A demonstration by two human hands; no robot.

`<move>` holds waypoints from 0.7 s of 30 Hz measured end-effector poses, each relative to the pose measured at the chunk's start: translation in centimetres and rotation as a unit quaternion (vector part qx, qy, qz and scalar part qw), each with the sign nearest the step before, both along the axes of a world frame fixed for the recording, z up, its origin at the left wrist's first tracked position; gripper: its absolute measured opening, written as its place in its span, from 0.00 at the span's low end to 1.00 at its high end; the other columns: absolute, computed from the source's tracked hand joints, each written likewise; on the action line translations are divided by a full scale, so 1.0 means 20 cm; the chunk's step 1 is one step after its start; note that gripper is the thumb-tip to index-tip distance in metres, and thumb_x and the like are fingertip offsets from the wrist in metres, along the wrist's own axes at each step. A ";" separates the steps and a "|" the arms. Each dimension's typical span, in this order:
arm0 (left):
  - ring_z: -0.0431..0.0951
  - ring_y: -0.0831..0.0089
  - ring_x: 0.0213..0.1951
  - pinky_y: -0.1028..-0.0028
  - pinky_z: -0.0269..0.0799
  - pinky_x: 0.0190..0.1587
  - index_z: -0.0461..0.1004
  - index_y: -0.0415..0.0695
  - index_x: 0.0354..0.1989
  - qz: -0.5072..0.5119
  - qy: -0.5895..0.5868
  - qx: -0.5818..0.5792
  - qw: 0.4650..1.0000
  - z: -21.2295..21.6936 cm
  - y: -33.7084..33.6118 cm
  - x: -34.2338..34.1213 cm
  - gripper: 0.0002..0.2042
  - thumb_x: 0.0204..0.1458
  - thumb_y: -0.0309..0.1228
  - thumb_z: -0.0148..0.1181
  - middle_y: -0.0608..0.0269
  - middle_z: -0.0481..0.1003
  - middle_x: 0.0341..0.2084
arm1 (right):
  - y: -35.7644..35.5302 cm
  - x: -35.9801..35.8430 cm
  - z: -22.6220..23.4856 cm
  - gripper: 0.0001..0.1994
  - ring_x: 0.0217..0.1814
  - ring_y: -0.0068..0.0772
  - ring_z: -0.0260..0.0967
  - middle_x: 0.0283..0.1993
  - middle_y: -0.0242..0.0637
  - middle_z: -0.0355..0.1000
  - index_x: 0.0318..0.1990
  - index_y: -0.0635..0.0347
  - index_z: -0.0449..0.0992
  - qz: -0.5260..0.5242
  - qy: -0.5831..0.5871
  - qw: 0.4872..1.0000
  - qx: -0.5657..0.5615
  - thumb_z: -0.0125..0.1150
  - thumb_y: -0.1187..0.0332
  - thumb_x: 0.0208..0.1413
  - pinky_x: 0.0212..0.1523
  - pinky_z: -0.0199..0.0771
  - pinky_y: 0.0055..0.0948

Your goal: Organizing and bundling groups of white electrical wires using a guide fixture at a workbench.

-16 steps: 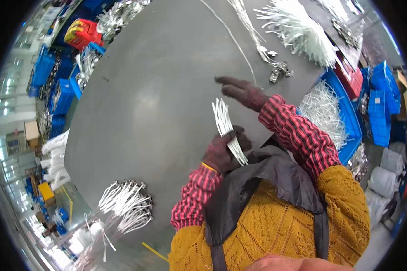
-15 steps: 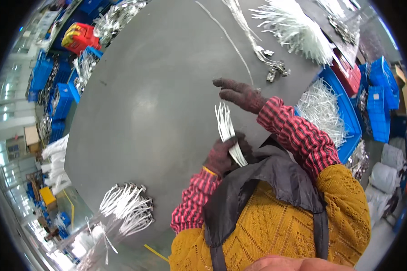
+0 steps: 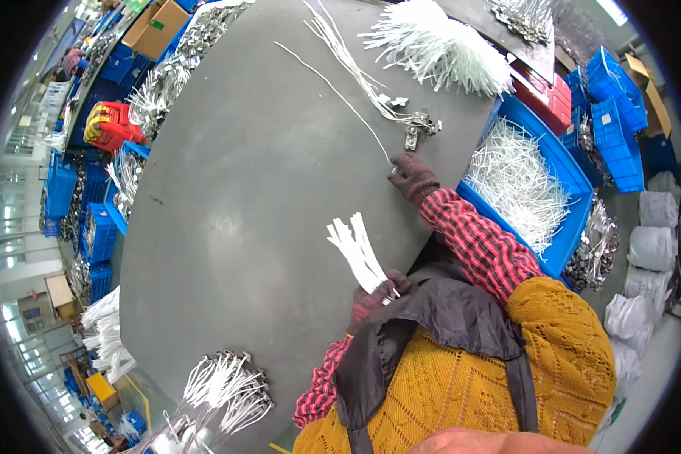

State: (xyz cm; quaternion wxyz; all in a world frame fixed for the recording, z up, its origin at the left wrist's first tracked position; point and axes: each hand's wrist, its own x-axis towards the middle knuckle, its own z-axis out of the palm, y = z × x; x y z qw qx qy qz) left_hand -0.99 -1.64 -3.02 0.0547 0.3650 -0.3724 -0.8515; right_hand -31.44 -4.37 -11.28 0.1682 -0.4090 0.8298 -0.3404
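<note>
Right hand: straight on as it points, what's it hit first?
The right hand would likely meet the near end of the single thin white cord, immediately ahead; whether they already touch is unclear.

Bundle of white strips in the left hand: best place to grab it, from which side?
Probably pinch the white strips just above the left hand, coming from the right: there they lie close together, while their far ends fan apart. The bundle leans left, so its right flank faces the right hand.
</note>
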 end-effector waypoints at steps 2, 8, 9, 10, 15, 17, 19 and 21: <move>0.79 0.66 0.39 0.70 0.77 0.45 0.71 0.36 0.51 0.086 0.010 0.022 0.996 0.04 -0.08 -0.07 0.13 0.62 0.30 0.55 0.59 0.77 0.36 | 0.06 0.05 0.02 0.20 0.46 0.39 0.74 0.48 0.43 0.71 0.50 0.57 0.75 -0.023 -0.058 0.994 -0.085 0.71 0.67 0.48 0.46 0.77 0.34; 0.79 0.62 0.37 0.66 0.78 0.40 0.70 0.38 0.45 0.226 0.139 0.153 0.952 -0.29 -0.32 -0.51 0.10 0.61 0.31 0.54 0.57 0.75 0.34 | 0.37 0.18 0.31 0.19 0.37 0.37 0.74 0.38 0.42 0.72 0.47 0.57 0.76 0.027 -0.129 0.980 -0.146 0.71 0.68 0.46 0.41 0.76 0.33; 0.79 0.60 0.38 0.65 0.79 0.41 0.70 0.38 0.45 0.251 0.017 0.086 0.964 -0.18 -0.27 -0.68 0.10 0.61 0.31 0.55 0.56 0.76 0.34 | 0.43 0.17 0.35 0.18 0.37 0.30 0.72 0.36 0.38 0.72 0.47 0.59 0.76 0.066 -0.114 0.982 -0.134 0.70 0.69 0.47 0.39 0.75 0.30; 0.80 0.59 0.38 0.64 0.79 0.41 0.71 0.38 0.43 0.269 0.056 0.076 0.958 -0.20 -0.25 -0.79 0.10 0.61 0.32 0.55 0.56 0.76 0.33 | 0.47 0.17 0.39 0.16 0.36 0.24 0.70 0.35 0.34 0.71 0.46 0.61 0.76 0.113 -0.099 0.981 -0.123 0.69 0.70 0.48 0.38 0.73 0.27; 0.78 0.63 0.31 0.64 0.78 0.35 0.72 0.39 0.38 0.344 0.068 0.099 0.931 -0.22 -0.24 -1.12 0.09 0.60 0.33 0.56 0.57 0.76 0.29 | 0.96 -0.02 0.47 0.13 0.38 0.19 0.70 0.36 0.30 0.73 0.43 0.59 0.78 0.006 -0.308 0.951 0.002 0.66 0.69 0.48 0.37 0.71 0.24; 0.78 0.63 0.30 0.63 0.78 0.34 0.73 0.39 0.37 0.370 0.069 0.083 0.923 -0.16 -0.16 -1.24 0.07 0.59 0.31 0.57 0.58 0.76 0.28 | 1.26 -0.20 0.45 0.13 0.37 0.20 0.71 0.33 0.32 0.73 0.42 0.58 0.79 -0.051 -0.305 0.950 0.031 0.65 0.67 0.49 0.37 0.71 0.24; 0.79 0.62 0.28 0.62 0.79 0.33 0.73 0.39 0.35 0.399 0.069 0.062 0.912 -0.14 -0.13 -1.29 0.06 0.57 0.30 0.58 0.59 0.76 0.26 | 1.54 -0.38 0.46 0.13 0.31 0.25 0.72 0.31 0.34 0.75 0.43 0.59 0.80 -0.217 -0.349 0.899 0.153 0.62 0.66 0.49 0.35 0.75 0.28; 0.80 0.61 0.32 0.60 0.81 0.39 0.75 0.41 0.37 0.424 0.121 0.064 0.895 -0.15 -0.15 -1.32 0.07 0.58 0.32 0.58 0.58 0.78 0.29 | 2.00 -0.59 0.20 0.15 0.24 0.24 0.71 0.27 0.35 0.75 0.44 0.60 0.81 -0.199 -0.261 0.935 0.131 0.58 0.67 0.50 0.24 0.71 0.27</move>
